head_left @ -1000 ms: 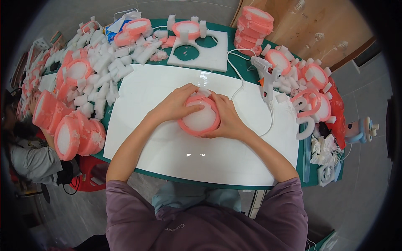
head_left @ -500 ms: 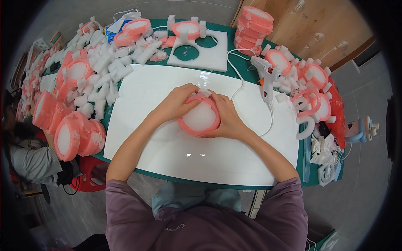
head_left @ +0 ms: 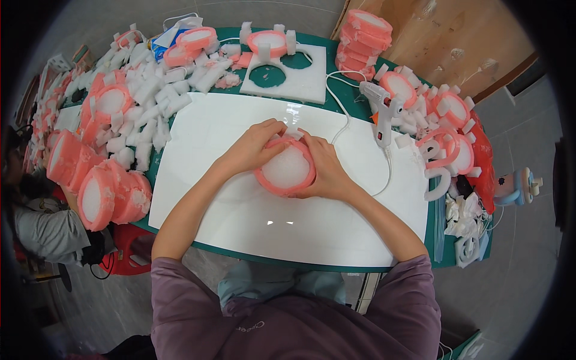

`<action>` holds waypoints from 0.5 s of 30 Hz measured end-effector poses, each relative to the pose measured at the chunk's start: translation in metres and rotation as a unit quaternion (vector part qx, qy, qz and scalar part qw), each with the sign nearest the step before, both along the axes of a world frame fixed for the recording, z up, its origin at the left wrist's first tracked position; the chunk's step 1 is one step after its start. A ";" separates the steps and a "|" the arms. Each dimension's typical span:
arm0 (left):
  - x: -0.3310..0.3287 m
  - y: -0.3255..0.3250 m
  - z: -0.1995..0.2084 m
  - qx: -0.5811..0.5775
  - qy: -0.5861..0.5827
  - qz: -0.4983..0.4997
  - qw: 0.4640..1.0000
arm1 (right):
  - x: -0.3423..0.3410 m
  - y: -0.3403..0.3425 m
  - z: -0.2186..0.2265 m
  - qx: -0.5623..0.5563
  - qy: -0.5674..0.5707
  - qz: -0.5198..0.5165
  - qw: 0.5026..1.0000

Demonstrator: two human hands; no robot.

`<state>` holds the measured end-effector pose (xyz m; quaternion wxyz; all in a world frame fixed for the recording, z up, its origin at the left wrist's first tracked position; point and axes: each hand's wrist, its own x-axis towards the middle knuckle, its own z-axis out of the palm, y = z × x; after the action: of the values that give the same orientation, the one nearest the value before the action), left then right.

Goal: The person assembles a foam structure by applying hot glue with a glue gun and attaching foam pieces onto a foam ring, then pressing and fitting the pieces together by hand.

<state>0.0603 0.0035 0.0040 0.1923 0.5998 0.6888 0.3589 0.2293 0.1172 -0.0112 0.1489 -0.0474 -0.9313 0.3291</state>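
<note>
Between my two hands is a round foam piece (head_left: 288,169), a white disc with a pink rim, over the middle of a white board. My left hand (head_left: 261,144) grips its upper left edge, thumb on the rim. On the right side my right hand (head_left: 324,166) is wrapped round the rim, thumb low and fingers at the top. A small white foam block (head_left: 293,132) sits at the far edge of the disc, between the fingertips of both hands. Some fingertips are hidden behind the piece.
A white glue gun (head_left: 383,111) with a cord stands right of my hands. Small white foam blocks (head_left: 147,90) heap at the left, beside pink-rimmed rounds (head_left: 99,195). Behind lies a white foam sheet (head_left: 312,84) with round holes. A pink stack (head_left: 363,42) rises at the back. Another person's sleeve (head_left: 51,234) shows left.
</note>
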 end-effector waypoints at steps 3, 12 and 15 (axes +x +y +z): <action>-0.001 0.001 0.001 -0.010 -0.002 -0.001 1.000 | 0.000 0.001 -0.003 -0.006 -0.004 0.000 1.000; -0.001 0.001 -0.004 0.003 -0.024 0.001 1.000 | 0.000 0.000 -0.003 -0.018 -0.008 0.001 1.000; 0.000 0.001 0.001 -0.024 -0.027 0.007 0.999 | 0.000 0.001 -0.004 -0.020 -0.002 0.000 1.000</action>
<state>0.0604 0.0047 0.0053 0.2229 0.5801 0.6958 0.3600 0.2295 0.1181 -0.0152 0.1457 -0.0516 -0.9249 0.3474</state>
